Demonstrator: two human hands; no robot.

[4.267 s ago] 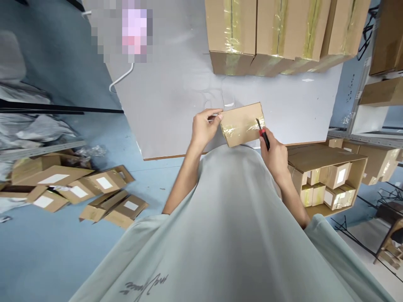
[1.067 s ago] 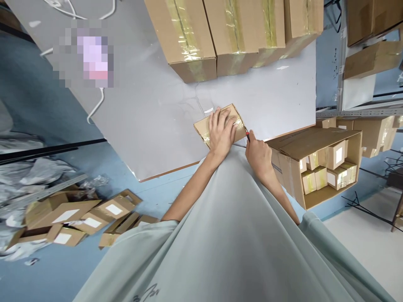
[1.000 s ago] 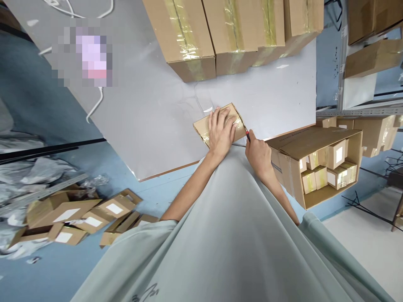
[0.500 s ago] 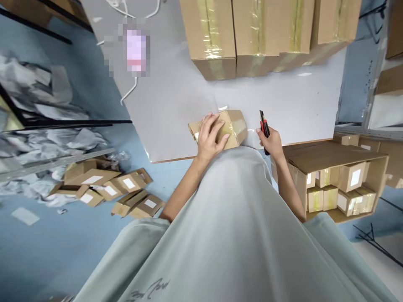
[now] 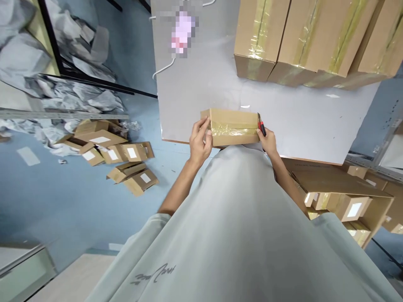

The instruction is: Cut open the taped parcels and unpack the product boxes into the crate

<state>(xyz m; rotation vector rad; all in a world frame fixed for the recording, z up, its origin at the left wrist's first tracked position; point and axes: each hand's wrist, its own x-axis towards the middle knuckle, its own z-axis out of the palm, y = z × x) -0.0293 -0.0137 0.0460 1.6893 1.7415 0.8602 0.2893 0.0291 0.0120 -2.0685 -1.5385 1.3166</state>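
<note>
A small cardboard box (image 5: 234,126), sealed lengthwise with clear yellowish tape, lies at the near edge of the white table, close against my shirt. My left hand (image 5: 200,140) grips its left end, fingers bent around the corner and thumb on the near side. In my right hand (image 5: 268,141) is a box cutter (image 5: 261,126) with a red and black handle, its blade pointing away from me along the right end of the box. My right hand is at that end too; whether its fingers touch the cardboard I cannot tell.
Large taped cartons (image 5: 302,42) stand along the far side of the white table (image 5: 201,84). A blurred pink item (image 5: 182,31) with white cables lies far left. Opened boxes (image 5: 132,152) litter the floor at left. A big carton (image 5: 378,218) at right holds several small boxes.
The box has turned so its taped face shows lengthwise. My left hand has gone from its top to its left end, and the box cutter has come up against its right end.
</note>
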